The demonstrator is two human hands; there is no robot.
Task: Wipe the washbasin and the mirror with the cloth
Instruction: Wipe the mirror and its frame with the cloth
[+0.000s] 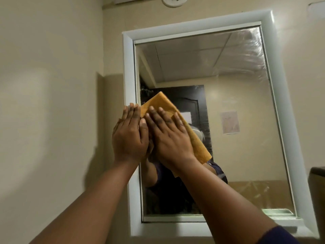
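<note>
The cloth (174, 120), orange and folded into a long strip, lies flat against the glass of the mirror (237, 111) in its left half, at about mid-height. Its long axis runs diagonally, from an upper-left corner close to the mirror's left frame (129, 76) down toward the lower right.

The right hand (168, 136) lies spread and flat on top of the cloth, fingers extended and pointing up-left, pressing it to the glass rather than gripping it. The left hand (129, 136) is also flat with fingers together. It sits just left of the right hand, with its thumb side touching or overlapping it, and its fingertips rest at the left frame edge beside the cloth's upper-left end. Whether the left palm bears on the cloth cannot be told.

Judgement: the mirror wipe is under way. Streaks show in the upper-right corner of the glass, well away from the cloth, so the unworked area lies up and to the right. The right hand is better placed to carry the cloth there.

Obstructions: none on the glass. A small shelf (154, 212) shows at the mirror's bottom edge. A dark object (318, 191) sits at the far right. The washbasin is not in view.
</note>
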